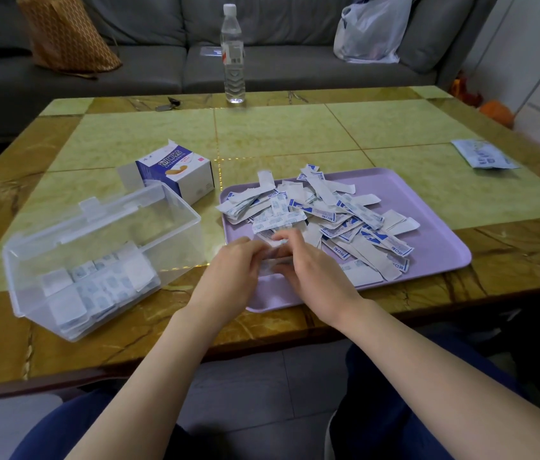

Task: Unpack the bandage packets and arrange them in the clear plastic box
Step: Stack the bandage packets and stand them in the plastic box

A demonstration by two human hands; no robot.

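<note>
Pinching one bandage packet between both hands, over the near-left corner of the purple tray.

My left hand and right hand each curl their fingers onto an end of it, so its long axis runs roughly left to right between them; motion blur hides which face is up. Just beyond my fingertips the pile of packets lies loose on the tray, its strips pointing every way, many slanting from far left to near right. To my left, on the table, sits the clear plastic box, apart from the tray, with stacked packets packed in its near-left end. An open cardboard carton stands behind the box, and a water bottle stands upright at the table's far edge.
</note>
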